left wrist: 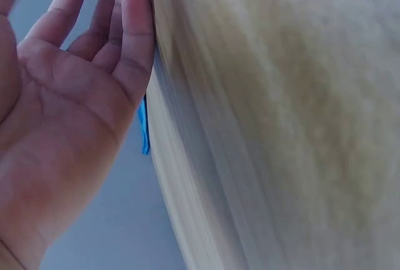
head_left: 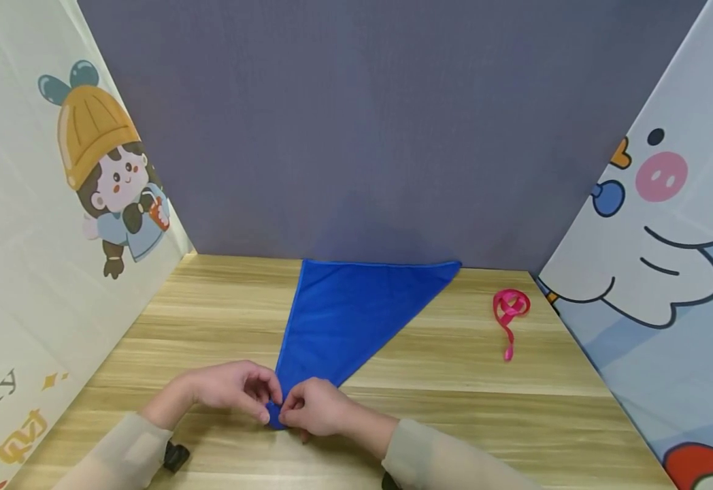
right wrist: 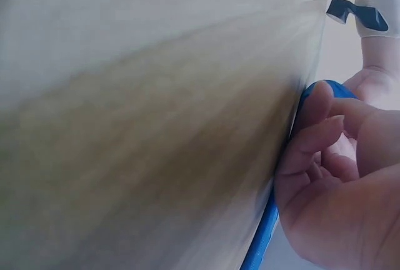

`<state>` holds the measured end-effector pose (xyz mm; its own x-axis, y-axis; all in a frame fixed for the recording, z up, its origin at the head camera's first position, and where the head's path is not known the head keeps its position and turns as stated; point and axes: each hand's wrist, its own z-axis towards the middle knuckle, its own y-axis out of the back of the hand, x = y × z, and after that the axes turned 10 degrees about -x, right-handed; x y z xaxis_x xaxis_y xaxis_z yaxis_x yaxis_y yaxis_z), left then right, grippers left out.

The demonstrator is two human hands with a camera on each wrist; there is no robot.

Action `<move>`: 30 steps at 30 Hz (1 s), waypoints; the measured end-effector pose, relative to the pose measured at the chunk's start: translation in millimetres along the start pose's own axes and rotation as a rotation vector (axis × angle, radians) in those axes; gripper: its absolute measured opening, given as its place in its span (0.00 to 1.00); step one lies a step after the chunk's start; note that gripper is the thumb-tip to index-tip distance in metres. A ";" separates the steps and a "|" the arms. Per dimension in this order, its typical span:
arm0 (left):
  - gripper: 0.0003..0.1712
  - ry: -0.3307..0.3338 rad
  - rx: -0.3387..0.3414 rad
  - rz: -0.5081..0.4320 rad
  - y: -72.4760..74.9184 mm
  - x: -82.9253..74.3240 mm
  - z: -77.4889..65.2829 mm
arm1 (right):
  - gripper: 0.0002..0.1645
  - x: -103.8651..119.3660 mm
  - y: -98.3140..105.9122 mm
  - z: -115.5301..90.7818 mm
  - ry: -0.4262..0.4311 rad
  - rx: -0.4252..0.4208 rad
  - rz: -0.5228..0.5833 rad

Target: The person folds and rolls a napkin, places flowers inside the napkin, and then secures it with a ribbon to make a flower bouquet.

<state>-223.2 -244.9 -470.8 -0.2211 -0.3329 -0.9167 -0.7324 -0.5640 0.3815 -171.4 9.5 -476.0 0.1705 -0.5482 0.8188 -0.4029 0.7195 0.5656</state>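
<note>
A blue cloth (head_left: pixel 356 313) lies flat in a triangle shape, its narrow near corner pointing toward me and folded over into a small flap. At that corner my left hand (head_left: pixel 234 391) holds the left edge with thumb and forefinger, its other fingers loosely bent in the left wrist view. From the right side, my right hand (head_left: pixel 322 408) pinches the same corner, fingertips close to those of the left. Curled right fingers (right wrist: pixel 312 151) show in the right wrist view, with a strip of the blue cloth (right wrist: pixel 265 226) running beneath the hand.
A pink ribbon (head_left: pixel 509 306), loosely coiled with a hanging tail, lies at the right on the wooden table (head_left: pixel 454 435). A grey panel (head_left: pixel 356 136) rises behind the table. Printed cartoon panels stand at left and right.
</note>
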 end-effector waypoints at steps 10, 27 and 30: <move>0.08 -0.023 -0.086 0.058 -3.7 0.0 4.9 | 0.13 0.2 1.2 -0.5 -0.039 -0.004 0.036; 0.11 0.105 -0.217 0.170 -11.2 -6.9 10.1 | 0.13 -3.3 0.5 -0.8 -0.026 -0.033 0.090; 0.11 0.133 -0.232 0.189 -13.7 -7.1 12.0 | 0.11 -2.6 0.4 -0.8 -0.005 -0.022 0.021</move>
<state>-219.3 -225.7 -471.0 -0.2419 -0.5357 -0.8090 -0.5166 -0.6347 0.5747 -171.2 11.5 -477.9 0.1577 -0.5350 0.8300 -0.3864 0.7401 0.5505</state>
